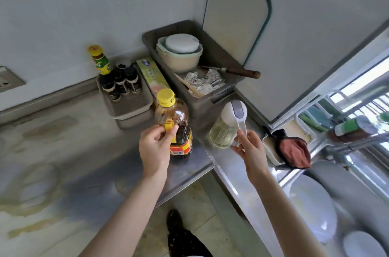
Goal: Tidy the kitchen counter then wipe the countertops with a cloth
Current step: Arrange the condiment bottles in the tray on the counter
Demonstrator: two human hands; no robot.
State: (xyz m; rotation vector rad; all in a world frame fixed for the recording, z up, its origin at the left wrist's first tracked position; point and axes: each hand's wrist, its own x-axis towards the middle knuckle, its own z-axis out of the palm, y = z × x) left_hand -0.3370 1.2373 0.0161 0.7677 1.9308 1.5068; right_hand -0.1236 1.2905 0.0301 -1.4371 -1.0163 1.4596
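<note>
Surface (63,151): grey steel, marked with yellowish streaks and rings across the left half of the frame; it turns a corner at centre and runs toward the sink at lower right.
Left hand (154,149): centre of frame, fingers pinched on the small yellow handle of the oil bottle.
Oil bottle (174,122): clear plastic, yellow cap, red-and-yellow label, dark contents low down; it stands on the surface at centre, just in front of the spice tray.
Right hand (251,151): right of centre, fingers curled round the dispenser's white handle.
Dispenser (226,128): clear glass body, white-and-grey lid, pale yellowish liquid inside; I cannot tell whether its base touches the surface.
Cloth (294,153): rusty red with a dark edge, crumpled, lying over a pale tray at the right of the frame, apart from both hands.
Spice tray (130,105): left of centre by the wall, holding small dark jars (122,83).
Grey tub (210,96): upper centre, with stacked bowls (179,52) and crumpled foil (202,81) inside; a cutting board (235,14) leans on the wall behind.
Sink: lower right, white plates (311,204) in it.
</note>
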